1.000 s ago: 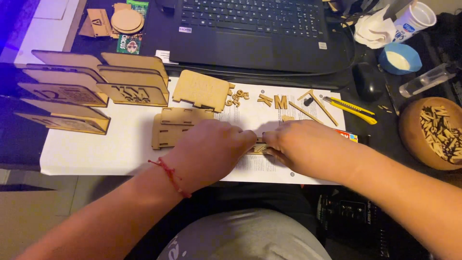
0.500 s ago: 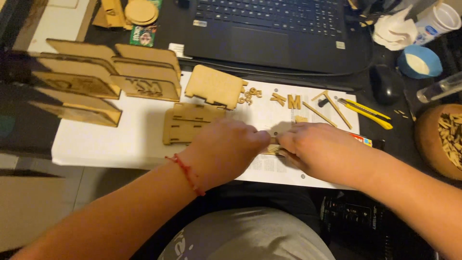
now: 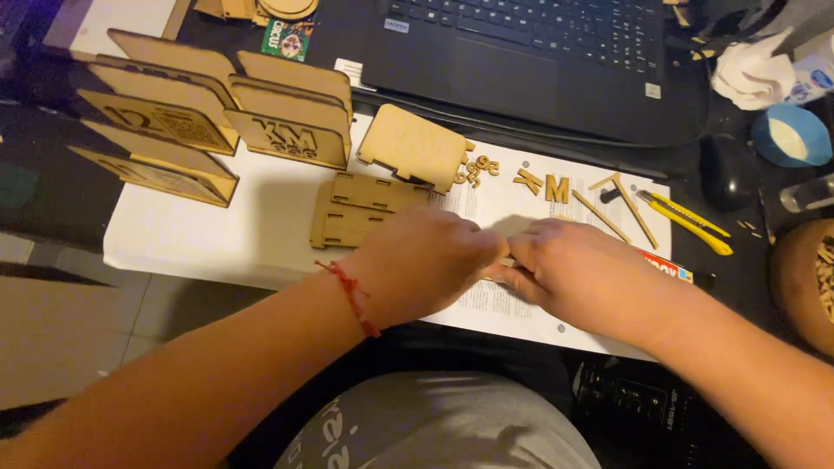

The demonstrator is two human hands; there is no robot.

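Observation:
My left hand, with a red thread around its wrist, and my right hand meet fingertip to fingertip over a printed paper sheet on the desk. Between the fingers sits a small light wooden piece, mostly hidden by both hands. Just beyond my left hand lies a flat slotted wooden panel, and behind that a rounded wooden panel. Small wooden letters and thin wooden sticks lie on the paper beyond my right hand.
Several engraved wooden panels stand at the back left on white paper. A black laptop is at the back, a yellow utility knife and black mouse to the right, a wooden bowl of small pieces at far right.
Both hands stay together on the small piece, shifting slightly right on the paper. The view has drifted a little; the objects on the desk have not moved.

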